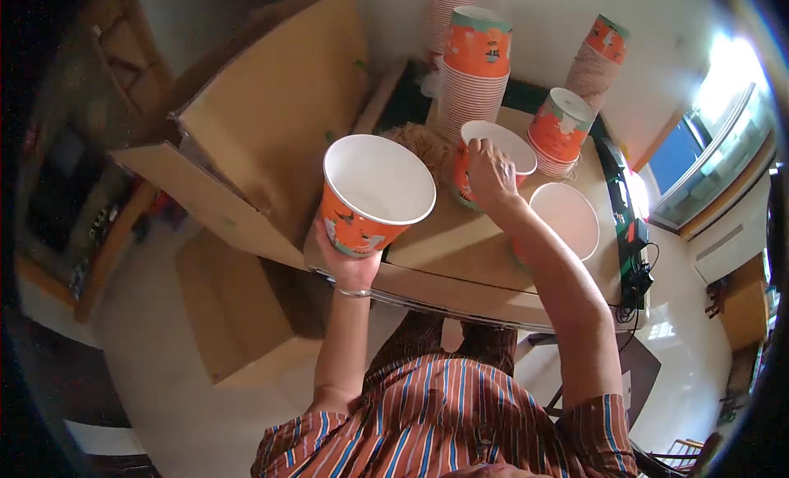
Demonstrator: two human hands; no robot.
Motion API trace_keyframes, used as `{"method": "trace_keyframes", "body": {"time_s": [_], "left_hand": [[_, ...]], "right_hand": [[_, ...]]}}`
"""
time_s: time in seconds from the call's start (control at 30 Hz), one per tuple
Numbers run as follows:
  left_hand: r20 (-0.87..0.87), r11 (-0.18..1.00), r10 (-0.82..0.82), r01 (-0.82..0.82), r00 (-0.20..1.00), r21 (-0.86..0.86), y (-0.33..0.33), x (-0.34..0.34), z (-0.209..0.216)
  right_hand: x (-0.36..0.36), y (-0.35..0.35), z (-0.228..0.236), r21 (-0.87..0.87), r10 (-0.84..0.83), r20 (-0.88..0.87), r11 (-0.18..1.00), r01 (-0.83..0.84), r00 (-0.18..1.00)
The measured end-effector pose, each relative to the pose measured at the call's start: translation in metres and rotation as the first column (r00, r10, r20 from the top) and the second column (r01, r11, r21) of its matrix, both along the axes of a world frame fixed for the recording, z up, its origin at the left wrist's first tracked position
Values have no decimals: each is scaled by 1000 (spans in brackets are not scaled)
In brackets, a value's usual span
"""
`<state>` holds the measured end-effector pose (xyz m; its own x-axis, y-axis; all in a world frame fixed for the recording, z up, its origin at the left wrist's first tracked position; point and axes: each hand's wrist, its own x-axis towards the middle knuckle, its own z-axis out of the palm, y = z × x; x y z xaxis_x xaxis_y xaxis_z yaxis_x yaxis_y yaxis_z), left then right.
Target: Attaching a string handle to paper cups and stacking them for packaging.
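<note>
My left hand (352, 263) is closed around the lower side of a large orange paper bucket (349, 219) with a white inside, holding it up near the table's front edge, mouth facing up. On the table, a second paper bucket (519, 153) stands a little farther right. My right hand (493, 175) is closed at its rim, fingers bent over the near left part; the fingertips are partly hidden. Beside my right forearm is a third open paper bucket (567, 219), its side partly covered by the arm. Behind them rises a tall stack of nested paper buckets (474, 92).
An open cardboard box (279, 100) leans over the table's left side, its flap reaching toward me. Brown shredded fibre (421, 145) lies behind the buckets. More bucket stacks (561, 129) stand at the back right. Black cables (637, 277) hang along the right edge. Another carton (238, 314) is on the floor.
</note>
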<state>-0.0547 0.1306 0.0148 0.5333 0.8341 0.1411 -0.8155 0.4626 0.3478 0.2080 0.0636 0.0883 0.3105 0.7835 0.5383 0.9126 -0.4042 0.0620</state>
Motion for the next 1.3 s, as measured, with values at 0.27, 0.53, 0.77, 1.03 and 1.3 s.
{"method": "trace_keyframes", "body": {"time_s": [0.27,0.53,0.77,1.03,1.3], "left_hand": [[70,997,-67,65,995,40,0,-18,-18],[13,998,-52,51,999,35,1,-22,-36],[121,992,-125,125,985,6,-2,-5,-21],[103,991,-129,133,986,-33,2,-16,-8],[78,977,-213,214,974,3,-10,4,9]], "right_hand": [[23,24,-38,48,-127,37,991,125,991],[39,31,-40,102,41,17,994,-42,999],[13,27,-9,218,36,73,975,-51,997],[-80,-68,46,401,556,-575,831,-386,600],[-102,-111,60,201,535,-741,754,-626,406]]}}
